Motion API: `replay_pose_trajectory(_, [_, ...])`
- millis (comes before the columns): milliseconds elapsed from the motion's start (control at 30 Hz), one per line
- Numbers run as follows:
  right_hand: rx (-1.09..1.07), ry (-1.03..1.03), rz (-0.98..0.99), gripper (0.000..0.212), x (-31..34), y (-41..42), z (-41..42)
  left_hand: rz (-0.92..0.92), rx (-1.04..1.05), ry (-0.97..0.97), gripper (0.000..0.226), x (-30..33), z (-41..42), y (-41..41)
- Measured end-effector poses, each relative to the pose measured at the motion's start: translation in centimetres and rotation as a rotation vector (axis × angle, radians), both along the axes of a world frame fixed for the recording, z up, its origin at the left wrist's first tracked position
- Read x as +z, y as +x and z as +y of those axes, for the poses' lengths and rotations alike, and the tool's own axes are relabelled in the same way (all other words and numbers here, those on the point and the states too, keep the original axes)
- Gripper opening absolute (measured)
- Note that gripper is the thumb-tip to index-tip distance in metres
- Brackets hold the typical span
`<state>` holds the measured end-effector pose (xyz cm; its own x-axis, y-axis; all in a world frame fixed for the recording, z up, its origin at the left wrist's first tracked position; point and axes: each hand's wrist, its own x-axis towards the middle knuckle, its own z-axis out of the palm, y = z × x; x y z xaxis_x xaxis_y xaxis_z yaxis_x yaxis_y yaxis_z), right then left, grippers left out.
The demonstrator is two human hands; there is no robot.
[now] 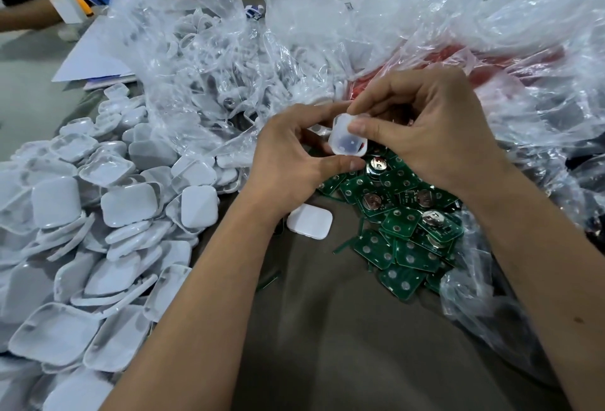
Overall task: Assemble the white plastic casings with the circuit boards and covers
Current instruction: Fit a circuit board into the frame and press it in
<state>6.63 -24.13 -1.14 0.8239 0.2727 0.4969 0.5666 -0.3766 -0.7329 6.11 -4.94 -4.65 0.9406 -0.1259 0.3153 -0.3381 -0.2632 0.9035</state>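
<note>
Both forearms reach in over the dark table (327, 328) to a translucent casing (347, 135) held above the green boards (409, 230). Left hand (294, 161) pinches its near edge between thumb and fingers; right hand (435, 135) pinches its top corner, thumb pressing down. Something dark shows inside, probably a board. To seat it well, I judge: brace the rim with the left, press evenly at each corner, not only one. Loose casings (98, 214) lie heaped at left.
</note>
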Motion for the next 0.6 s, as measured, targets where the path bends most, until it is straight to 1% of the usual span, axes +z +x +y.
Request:
replay_pose_trajectory(233, [0.025,-0.118,-0.051,0.011,0.06,0.22,-0.46,0.009,-0.086,-0.005,0.065,0.30,0.58,0.05])
replay_pose_trajectory(467, [0.072,-0.151,-0.044,0.013,0.00,0.19,-0.47,0.041,-0.112,0.002,0.066,0.37,0.72,-0.08])
replay_pose_trajectory(600, [0.074,-0.138,-0.014,0.018,0.07,0.22,-0.56,0.045,-0.112,0.002,0.066,0.38,0.71,-0.15])
